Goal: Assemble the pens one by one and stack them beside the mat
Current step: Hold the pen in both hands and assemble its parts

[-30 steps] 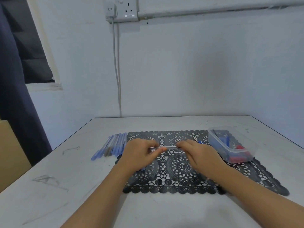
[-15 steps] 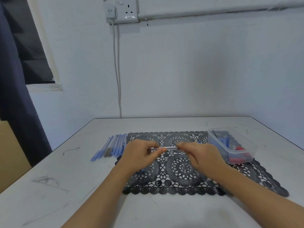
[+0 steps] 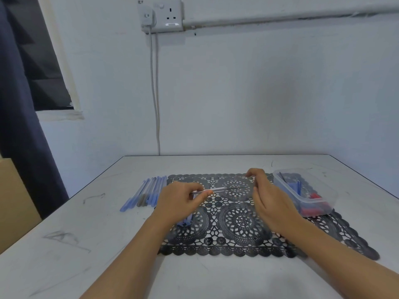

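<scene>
Hold the barrel (image 3: 220, 189) level and low over the mat (image 3: 237, 240), toward its far edge, pinched at the left end between thumb and forefinger of the left hand (image 3: 180, 203). Grip firmly enough to stop any rolling, but leave the right end free. Bring the next part in along the barrel's own line, never at an angle, and push straight until seated. Avoid a skewed push, for fear of bending the thin dark refill (image 3: 233, 188) visible inside the right half.

Cannot tell whether the right hand (image 3: 271, 201) holds anything. Fingers (image 3: 251, 172) loosely curled, tips drawn together just above the barrel's right end, thumb close to that end, contact unclear. Likely next: fetch a tip or cap from the box (image 3: 288, 194) at the mat's right edge, judging by the blue and red parts inside. Once closed, lay the pen with the pens (image 3: 149, 192) on the table (image 3: 86, 234) just beside the mat's left edge, parallel to the rest.

Slim, straight, clear plastic, pale against the black lace and easy to lose sight of. Probably light and smooth, so apt to slip in a loose pinch. Left end hidden in the fingers; right end uncapped as far as can be seen. Some blue parts (image 3: 186, 221) under the left palm, on the mat or in the hand, hard to say which.
</scene>
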### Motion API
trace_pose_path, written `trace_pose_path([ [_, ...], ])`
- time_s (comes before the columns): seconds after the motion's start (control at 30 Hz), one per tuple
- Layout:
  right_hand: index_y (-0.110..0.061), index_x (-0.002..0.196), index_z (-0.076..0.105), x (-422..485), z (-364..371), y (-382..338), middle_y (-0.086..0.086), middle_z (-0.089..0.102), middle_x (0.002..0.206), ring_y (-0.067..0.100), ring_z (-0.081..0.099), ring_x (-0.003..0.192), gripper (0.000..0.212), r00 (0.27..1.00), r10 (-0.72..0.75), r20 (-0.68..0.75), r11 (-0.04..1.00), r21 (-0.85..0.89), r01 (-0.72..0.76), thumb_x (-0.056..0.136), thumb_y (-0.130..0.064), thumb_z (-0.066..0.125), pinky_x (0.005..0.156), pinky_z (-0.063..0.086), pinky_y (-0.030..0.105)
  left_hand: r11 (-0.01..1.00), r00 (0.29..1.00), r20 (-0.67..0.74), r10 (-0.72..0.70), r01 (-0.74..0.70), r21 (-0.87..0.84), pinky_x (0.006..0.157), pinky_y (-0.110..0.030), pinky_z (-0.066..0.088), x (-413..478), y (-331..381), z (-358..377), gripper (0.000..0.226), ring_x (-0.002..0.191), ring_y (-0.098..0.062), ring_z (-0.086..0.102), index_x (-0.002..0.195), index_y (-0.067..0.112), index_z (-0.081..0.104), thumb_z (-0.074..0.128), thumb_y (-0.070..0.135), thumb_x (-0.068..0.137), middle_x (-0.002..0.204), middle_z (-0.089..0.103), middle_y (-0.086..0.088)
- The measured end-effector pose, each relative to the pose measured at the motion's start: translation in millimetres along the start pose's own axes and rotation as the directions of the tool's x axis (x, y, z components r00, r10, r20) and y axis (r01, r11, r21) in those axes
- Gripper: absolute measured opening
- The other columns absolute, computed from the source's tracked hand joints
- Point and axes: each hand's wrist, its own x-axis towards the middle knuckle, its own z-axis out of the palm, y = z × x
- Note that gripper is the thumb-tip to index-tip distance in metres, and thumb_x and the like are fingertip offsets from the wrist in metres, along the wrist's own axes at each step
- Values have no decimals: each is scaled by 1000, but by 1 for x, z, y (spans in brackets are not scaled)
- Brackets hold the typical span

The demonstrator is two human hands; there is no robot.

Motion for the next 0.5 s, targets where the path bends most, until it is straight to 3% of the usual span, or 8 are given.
trace_pose_path([
  [0.07,-27,121,26,1,2,3,4,67,80,13,55,53,35,999,31,28,999,-24,-30,93,-7,34,45,43,33,1000,1000,-12,-22,22,-8,47,-17,27,1,-1,0,48,44,0,45,82,29,71,41,66,80,41,44,10],
  [0.17,-18,124,29,3,3,5,10,62,98,13,64,86,42,993,76,88,997,-31,-74,90,5,38,48,37,16,999,999,-24,-46,46,-7,47,-16,28,1,-1,-1,51,45,-2,46,80,29,70,37,68,77,41,44,8],
  [0.27,-17,113,38,3,-1,0,0,58,85,9,58,71,15,987,74,139,997,-18,-72,97,-16,35,57,48,23,998,998,-31,-61,61,4,47,-18,33,0,-3,-2,46,45,-5,47,81,29,70,41,66,80,46,52,5],
  [0.33,-18,100,44,3,-4,-5,-4,57,74,11,54,61,26,984,62,166,998,-34,-57,96,-36,26,60,48,32,997,997,-36,-73,73,7,50,-22,41,0,-5,-1,41,49,-7,51,82,30,71,47,63,83,51,59,2],
  [0.4,-17,96,49,2,-5,-8,-6,60,77,12,56,63,42,982,6,190,996,-85,10,90,-48,20,62,49,33,997,996,-44,-77,77,0,53,-26,45,1,-7,-1,42,51,-7,54,82,30,70,48,65,82,54,61,2],
  [0.5,-19,92,58,1,-1,-7,-11,56,90,6,54,77,33,964,-73,257,990,-99,101,91,-45,39,68,47,25,996,996,-35,-84,85,10,51,-23,41,1,-7,-1,37,50,-5,51,82,30,70,49,61,84,54,60,4],
])
